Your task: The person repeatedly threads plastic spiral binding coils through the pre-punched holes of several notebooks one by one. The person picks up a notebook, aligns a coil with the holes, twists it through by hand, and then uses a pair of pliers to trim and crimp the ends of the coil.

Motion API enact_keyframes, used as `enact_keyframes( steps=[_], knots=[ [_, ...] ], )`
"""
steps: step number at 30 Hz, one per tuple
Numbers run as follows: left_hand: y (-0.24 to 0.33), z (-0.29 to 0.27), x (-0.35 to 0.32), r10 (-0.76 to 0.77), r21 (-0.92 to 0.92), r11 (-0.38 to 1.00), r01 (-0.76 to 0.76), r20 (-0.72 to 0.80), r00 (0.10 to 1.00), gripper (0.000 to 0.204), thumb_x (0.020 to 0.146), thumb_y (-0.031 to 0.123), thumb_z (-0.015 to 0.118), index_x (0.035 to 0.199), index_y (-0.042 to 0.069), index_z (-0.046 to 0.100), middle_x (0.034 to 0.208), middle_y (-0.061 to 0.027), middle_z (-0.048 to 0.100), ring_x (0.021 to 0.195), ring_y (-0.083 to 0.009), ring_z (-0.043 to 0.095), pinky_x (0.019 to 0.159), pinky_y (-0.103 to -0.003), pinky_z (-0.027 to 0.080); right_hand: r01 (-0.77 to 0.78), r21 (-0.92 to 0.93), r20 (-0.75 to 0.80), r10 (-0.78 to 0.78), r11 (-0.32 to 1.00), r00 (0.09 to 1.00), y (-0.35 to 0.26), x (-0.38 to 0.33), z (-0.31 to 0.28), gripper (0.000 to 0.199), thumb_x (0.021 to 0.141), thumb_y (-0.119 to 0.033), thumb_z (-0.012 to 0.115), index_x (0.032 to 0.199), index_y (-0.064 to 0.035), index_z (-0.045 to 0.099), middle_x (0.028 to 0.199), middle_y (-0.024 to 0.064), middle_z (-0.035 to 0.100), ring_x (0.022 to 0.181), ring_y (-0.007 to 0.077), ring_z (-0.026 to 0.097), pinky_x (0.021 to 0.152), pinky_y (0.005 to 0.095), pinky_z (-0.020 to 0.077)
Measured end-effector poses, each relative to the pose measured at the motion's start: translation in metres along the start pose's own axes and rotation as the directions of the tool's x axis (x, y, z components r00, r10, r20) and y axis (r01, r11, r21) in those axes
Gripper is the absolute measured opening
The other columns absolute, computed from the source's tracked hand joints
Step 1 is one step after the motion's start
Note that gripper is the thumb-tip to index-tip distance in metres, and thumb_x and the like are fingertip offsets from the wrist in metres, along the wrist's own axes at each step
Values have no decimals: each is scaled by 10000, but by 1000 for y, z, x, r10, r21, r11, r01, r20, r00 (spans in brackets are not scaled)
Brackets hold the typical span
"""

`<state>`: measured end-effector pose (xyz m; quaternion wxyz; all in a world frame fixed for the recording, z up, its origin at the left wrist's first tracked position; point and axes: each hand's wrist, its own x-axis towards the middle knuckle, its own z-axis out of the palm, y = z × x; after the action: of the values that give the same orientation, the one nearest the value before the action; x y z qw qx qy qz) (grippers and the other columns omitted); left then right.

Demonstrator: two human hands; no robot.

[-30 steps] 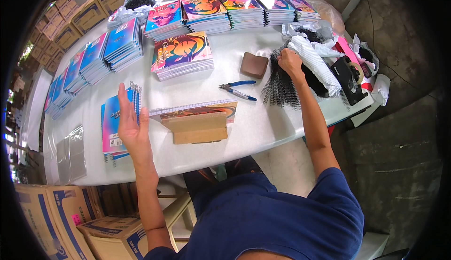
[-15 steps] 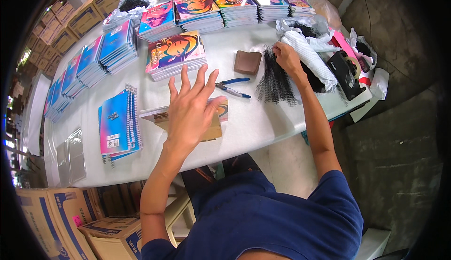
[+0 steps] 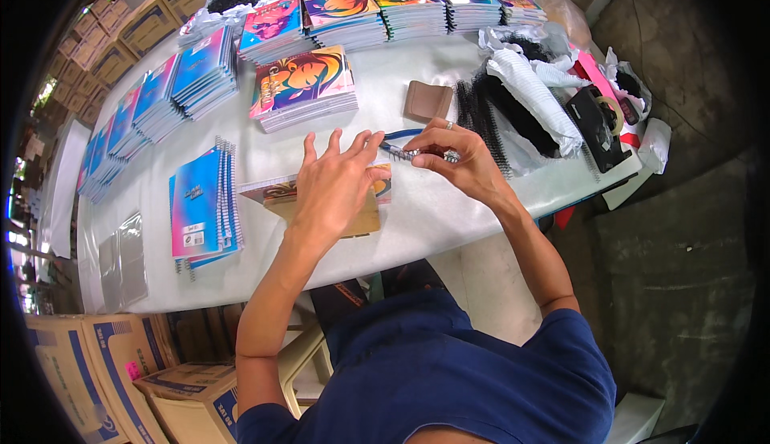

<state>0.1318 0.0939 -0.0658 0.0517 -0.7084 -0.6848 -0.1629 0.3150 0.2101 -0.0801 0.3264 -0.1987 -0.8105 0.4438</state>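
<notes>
We pinch a wire spiral (image 3: 425,154) in our right hand (image 3: 461,163), left hand (image 3: 337,183) fingers spread beside it. The notebook (image 3: 321,195) beneath lies unbound; stacks of bound ones (image 3: 204,211) sit finished nearby.

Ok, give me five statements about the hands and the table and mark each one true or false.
1. The right hand pinches a wire spiral binding. True.
2. The left hand lies flat on the blue notebook stack at the table's near left. False: it is raised with fingers spread, beside the spiral, above the unbound notebook.
3. Blue-handled pliers lie on the table by the hands. True.
4. The loose black spirals are piled at the table's left end. False: they lie right of the hands.
5. Stacks of colourful notebooks line the far edge. True.
</notes>
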Motion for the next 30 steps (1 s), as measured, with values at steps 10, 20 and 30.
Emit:
enact_keyframes(
  steps=[10, 20, 30],
  knots=[
    [-3, 0, -5, 59, 33, 998, -59, 23, 998, 559, 852, 278, 634, 1374, 162, 469, 1325, -49, 560, 1228, -377, 493, 1051, -562, 306, 85, -15, 263, -78, 996, 962, -1, 5, -11, 177, 843, -177, 685, 961, -45, 695, 836, 92, 623, 743, 227, 591, 653, 354, 462],
    [10, -4, -11, 44, -1, 999, -45, 242, 969, 618, 852, 388, 612, 1401, 186, 410, 1319, -80, 549, 1207, -373, 509, 895, -470, 489, -41, -152, 638, 130, 988, 759, -10, 39, -27, 211, 875, -196, 639, 904, 12, 636, 790, 97, 642, 691, 214, 606, 642, 327, 481],
    [5, -1, -8, 107, 9, 994, -110, 169, 980, 772, 812, 467, 615, 1462, 195, 299, 1359, -159, 499, 1190, -386, 523, 954, -477, 450, 69, -633, 331, 189, 771, 924, 134, 109, -61, 428, 694, -306, 781, 1089, -181, 670, 851, 79, 659, 829, 216, 626, 767, 344, 473]
  ],
)
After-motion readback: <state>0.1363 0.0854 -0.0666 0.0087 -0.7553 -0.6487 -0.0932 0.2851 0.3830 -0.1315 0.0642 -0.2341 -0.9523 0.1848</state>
